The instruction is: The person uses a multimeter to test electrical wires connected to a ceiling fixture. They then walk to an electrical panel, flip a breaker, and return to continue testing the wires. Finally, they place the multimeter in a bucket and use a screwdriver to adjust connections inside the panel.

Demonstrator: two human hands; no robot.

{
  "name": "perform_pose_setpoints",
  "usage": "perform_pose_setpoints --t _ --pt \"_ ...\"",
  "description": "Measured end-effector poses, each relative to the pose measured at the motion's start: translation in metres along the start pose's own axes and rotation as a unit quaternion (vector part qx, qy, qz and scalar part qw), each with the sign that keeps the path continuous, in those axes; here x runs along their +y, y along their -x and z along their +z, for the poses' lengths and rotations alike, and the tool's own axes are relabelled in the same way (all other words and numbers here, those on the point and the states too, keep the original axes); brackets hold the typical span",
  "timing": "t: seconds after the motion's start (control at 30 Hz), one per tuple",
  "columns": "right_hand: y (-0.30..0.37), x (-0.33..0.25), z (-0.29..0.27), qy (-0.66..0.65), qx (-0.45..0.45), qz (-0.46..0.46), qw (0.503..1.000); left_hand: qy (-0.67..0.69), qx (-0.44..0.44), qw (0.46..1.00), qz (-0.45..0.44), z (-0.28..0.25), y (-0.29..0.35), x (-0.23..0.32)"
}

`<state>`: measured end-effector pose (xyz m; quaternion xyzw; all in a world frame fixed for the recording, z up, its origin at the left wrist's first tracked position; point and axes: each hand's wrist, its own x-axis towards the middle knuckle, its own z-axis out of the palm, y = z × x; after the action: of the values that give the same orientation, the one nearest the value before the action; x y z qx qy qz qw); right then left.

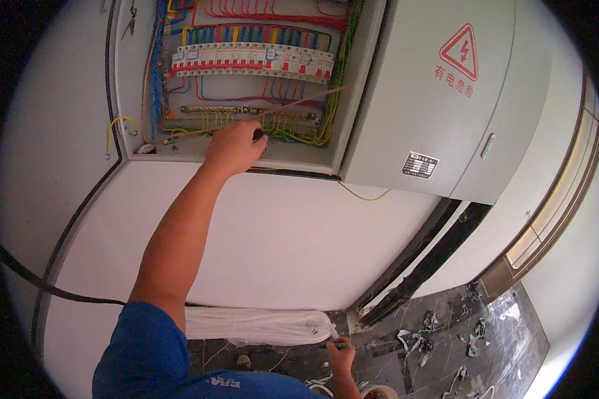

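Note:
My left hand (236, 146) reaches up into the lower part of an open electrical cabinet (131, 80), its fingers curled closed. A small dark thing shows at the fingertips, too small to name. A thin brownish wire (299, 102) runs slantwise across the cabinet, passing behind or through that hand; which one I cannot tell. Just above sits a brass terminal bar (213, 110) with yellow-green wires. Over it is a row of white circuit breakers (246, 60) with red switches. Low down, my right hand (341, 359) is closed around something small and dark greenish, mostly hidden.
The cabinet's grey door (432, 120) with a red warning sign stands at the right; another grey panel (53, 133) is at the left. Black pipes (426, 266) run down the wall. A white wrapped bundle (266, 326) and scraps (419, 342) lie on the dark floor (379, 326).

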<state>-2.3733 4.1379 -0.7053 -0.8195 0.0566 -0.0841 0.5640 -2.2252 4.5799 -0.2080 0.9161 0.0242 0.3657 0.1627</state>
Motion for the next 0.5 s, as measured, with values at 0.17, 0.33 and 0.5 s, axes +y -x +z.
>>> perform_pose_setpoints --t 0.17,0.33,0.5 --pt "0.008 0.009 0.003 0.096 -0.039 0.016 0.995 -0.005 0.007 1.000 0.004 -0.003 0.002 0.002" --pt "0.026 0.003 0.001 0.037 -0.027 0.071 0.996 -0.002 0.026 1.000 0.003 0.002 0.001 -0.005" --pt "0.031 0.003 -0.009 0.039 -0.021 0.001 0.999 -0.003 -0.004 1.000 -0.004 0.008 -0.002 -0.006"
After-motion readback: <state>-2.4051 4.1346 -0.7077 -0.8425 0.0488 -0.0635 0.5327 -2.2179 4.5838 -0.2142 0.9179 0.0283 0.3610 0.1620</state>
